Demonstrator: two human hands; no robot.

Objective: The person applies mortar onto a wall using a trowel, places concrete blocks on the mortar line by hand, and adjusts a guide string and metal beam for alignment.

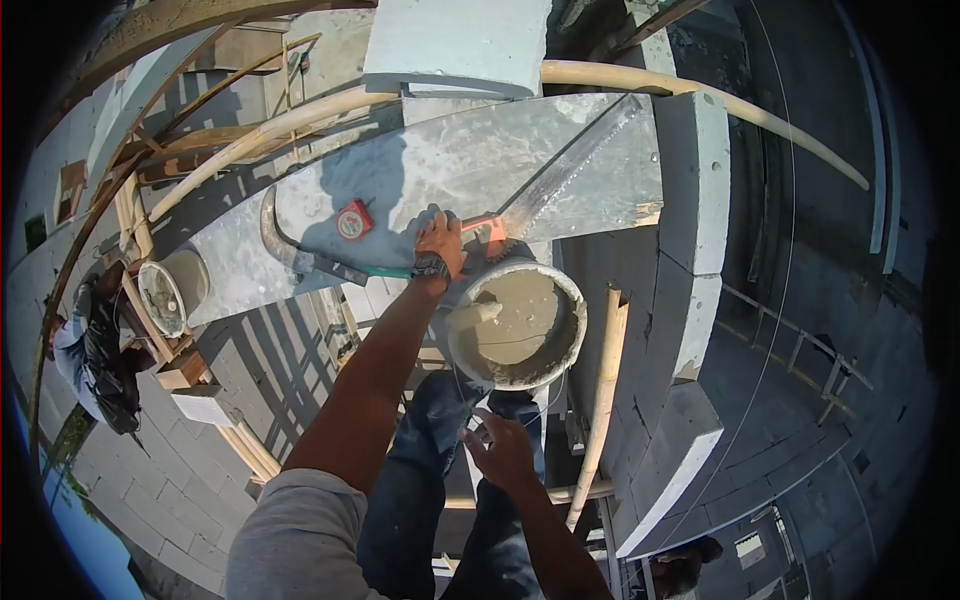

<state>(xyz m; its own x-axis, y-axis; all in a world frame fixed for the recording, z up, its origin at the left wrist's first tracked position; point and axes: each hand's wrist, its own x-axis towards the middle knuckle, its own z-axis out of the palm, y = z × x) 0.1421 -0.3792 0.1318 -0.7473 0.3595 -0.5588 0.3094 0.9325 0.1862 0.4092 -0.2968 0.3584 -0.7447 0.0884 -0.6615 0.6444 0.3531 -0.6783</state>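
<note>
My left hand, with a watch on the wrist, is closed at the orange handle of a handsaw lying on the grey, mortar-stained board. Just below that hand stands a bucket partly filled with wet grey mortar, and a pale rounded object sticks out of it. My right hand is in front of the bucket with its fingers curled where the thin wire handle comes down; the exact grip is partly hidden. A red tape measure and a hammer-like tool with a curved head lie left of my left hand.
The board spans toward a grey block wall on the right. A large pale block sits behind it. Bamboo poles cross around me. Another bucket and a crouching person are at left.
</note>
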